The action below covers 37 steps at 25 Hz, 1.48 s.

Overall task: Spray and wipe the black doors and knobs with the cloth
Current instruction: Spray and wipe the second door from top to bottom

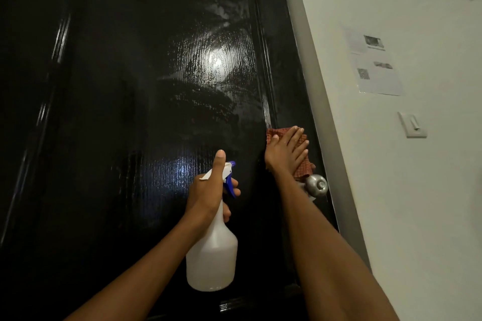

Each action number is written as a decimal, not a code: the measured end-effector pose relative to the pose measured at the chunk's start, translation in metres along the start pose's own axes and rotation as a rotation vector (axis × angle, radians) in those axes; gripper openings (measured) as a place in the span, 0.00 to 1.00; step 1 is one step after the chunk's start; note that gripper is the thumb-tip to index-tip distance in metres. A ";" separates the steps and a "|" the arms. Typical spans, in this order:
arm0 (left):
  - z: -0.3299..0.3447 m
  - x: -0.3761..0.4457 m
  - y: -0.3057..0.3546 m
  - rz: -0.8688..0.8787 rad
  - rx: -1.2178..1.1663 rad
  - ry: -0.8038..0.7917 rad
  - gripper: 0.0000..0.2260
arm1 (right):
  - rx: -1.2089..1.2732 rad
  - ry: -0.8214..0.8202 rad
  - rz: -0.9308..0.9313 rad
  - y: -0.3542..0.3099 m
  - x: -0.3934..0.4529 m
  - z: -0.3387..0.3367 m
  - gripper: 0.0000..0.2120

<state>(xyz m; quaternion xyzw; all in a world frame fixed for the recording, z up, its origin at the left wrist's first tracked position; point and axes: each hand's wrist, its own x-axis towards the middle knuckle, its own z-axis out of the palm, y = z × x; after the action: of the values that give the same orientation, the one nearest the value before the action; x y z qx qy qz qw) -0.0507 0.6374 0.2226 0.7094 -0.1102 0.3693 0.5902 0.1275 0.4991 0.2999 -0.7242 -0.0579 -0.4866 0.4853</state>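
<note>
A glossy black panelled door point(125, 101) fills most of the view, with wet streaks shining on its middle panel. My left hand point(208, 190) grips the neck of a white spray bottle point(212, 255) with a blue trigger, held upright in front of the door. My right hand point(285, 150) presses a reddish checked cloth point(302, 167) flat against the door's right stile, fingers straight. Just below the cloth sits the round silver knob point(317, 185).
A grey door frame point(318, 91) runs along the door's right edge. On the white wall to the right hang two printed paper sheets point(375, 65) and, below them, a white light switch point(413, 125).
</note>
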 end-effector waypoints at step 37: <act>0.032 -0.067 -0.071 -0.081 0.041 -0.127 0.35 | -0.032 0.087 0.231 0.204 -0.186 -0.002 0.32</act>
<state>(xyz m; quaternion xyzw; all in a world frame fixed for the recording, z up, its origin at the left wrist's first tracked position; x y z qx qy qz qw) -0.0435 0.6086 0.1243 0.7471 -0.1110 0.3013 0.5820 0.1429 0.4629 0.0265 -0.7120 0.0548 -0.4591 0.5285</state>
